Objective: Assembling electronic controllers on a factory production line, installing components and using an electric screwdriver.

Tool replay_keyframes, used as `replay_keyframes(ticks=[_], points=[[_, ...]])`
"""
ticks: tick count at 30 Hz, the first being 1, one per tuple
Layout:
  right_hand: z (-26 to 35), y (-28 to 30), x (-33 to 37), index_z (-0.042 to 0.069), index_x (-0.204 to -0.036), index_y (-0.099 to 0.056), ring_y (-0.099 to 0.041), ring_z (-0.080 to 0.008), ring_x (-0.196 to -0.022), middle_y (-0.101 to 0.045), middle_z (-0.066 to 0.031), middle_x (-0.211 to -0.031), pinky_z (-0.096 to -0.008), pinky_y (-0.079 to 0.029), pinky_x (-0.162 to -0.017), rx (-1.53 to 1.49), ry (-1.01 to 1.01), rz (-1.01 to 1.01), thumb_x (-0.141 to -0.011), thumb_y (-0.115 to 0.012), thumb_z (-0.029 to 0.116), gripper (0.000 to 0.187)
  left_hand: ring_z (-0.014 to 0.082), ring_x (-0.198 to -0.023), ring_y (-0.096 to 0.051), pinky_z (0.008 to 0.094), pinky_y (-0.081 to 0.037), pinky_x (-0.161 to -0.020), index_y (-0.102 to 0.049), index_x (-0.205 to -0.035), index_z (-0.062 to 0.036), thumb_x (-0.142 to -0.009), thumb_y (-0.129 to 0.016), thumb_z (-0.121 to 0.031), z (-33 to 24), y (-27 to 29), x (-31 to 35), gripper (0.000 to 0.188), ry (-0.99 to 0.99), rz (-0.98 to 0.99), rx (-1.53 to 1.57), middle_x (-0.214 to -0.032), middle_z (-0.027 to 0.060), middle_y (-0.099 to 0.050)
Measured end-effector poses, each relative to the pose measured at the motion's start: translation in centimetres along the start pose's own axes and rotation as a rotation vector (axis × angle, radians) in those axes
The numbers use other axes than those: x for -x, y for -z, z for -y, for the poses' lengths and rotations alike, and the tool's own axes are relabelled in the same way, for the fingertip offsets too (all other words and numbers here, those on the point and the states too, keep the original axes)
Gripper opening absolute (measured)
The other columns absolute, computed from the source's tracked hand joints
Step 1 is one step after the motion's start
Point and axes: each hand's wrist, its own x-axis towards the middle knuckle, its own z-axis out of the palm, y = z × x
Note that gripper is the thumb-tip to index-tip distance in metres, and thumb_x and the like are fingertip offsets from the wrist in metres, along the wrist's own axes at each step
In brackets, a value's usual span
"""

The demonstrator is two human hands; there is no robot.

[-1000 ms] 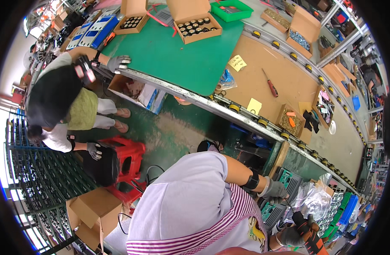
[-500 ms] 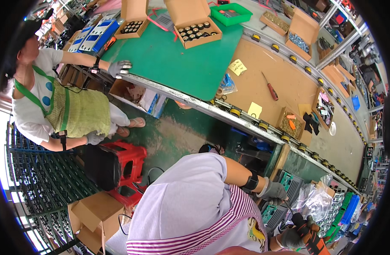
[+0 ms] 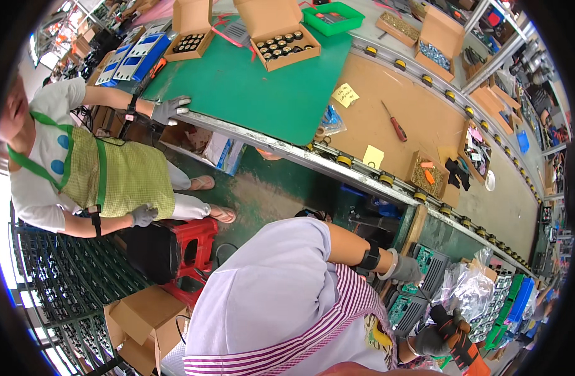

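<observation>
My right hand (image 3: 431, 343), in a dark grey glove, grips an orange and black power screwdriver (image 3: 458, 343). Its long thin bit points up and left, toward the green circuit boards. My left hand (image 3: 405, 268), in a grey glove, is beside the upper green circuit board (image 3: 423, 255), which lies in a dark grey housing (image 3: 435, 273). The left fingers are curled together; whatever they hold is too small to make out. Below it, a second green circuit board (image 3: 399, 308) sits in another dark housing, close to the bit's tip.
Clear plastic bags (image 3: 469, 289) lie right of the housings, beside green and blue bins (image 3: 518, 307). Beyond runs a roller-edged bench with a red-handled screwdriver (image 3: 397, 128) and a box of small screws (image 3: 428, 175). A co-worker (image 3: 106, 169) stands at left near a red stool (image 3: 196, 244).
My left hand has moved slightly up, away from the screwdriver bit. My right hand still grips the power screwdriver. The co-worker at left has shifted, turning more toward me.
</observation>
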Motion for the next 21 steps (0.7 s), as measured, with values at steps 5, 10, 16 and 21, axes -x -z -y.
replay_keyframes(ticks=[5, 10, 16, 21], points=[[0.3, 1.2, 0.9, -0.004, -0.096, -0.051, -0.055, -0.0273, -0.088, -0.056, -0.0127, -0.089, -0.0382, -0.039, -0.088, -0.139, -0.024, -0.061, -0.074, -0.054, 0.024, 0.036, 0.0208, -0.042, -0.055, 0.0330, -0.046, -0.038, -0.056, -0.076, 0.0020, -0.085, -0.047, -0.022, 4.6, 3.1, -0.6, 0.027, 0.016, 0.099, 0.426, -0.060, 0.0106, -0.057], [0.9, 1.7, 0.7, -0.003, -0.086, -0.054, -0.051, -0.0231, -0.076, -0.051, -0.0118, -0.077, -0.0365, -0.043, -0.078, -0.055, -0.024, -0.222, -0.069, -0.057, 0.031, 0.038, 0.0243, -0.062, -0.060, 0.0356, -0.048, -0.056, -0.063, -0.082, -0.0041, -0.072, -0.055, -0.015, 9.5, 8.1, 1.7, 0.016, -0.287, -0.221, -0.771, -0.069, 0.0095, -0.062], [3.2, 4.5, 2.5, -0.001, -0.091, -0.050, -0.051, -0.0252, -0.080, -0.051, -0.0116, -0.079, -0.0388, -0.040, -0.077, -0.159, 0.034, -0.186, -0.069, -0.058, 0.030, 0.039, 0.0238, -0.082, -0.062, 0.0339, -0.050, -0.067, -0.064, -0.090, -0.0088, -0.069, -0.061, -0.013, 18.7, 22.2, 12.9, 0.022, 0.623, -0.656, -1.303, -0.087, 0.0097, -0.064], [3.1, 7.0, 3.1, 0.002, -0.104, -0.046, -0.049, -0.0243, -0.077, -0.047, -0.0076, -0.079, -0.0375, -0.044, -0.069, -0.141, 0.075, -0.065, -0.070, -0.061, 0.031, 0.047, 0.0233, -0.087, -0.060, 0.0344, -0.047, -0.069, -0.066, -0.087, -0.0140, -0.077, -0.051, -0.025, 28.6, 33.7, 12.6, 0.021, 0.588, -0.533, -1.802, -0.100, 0.0070, -0.061]])
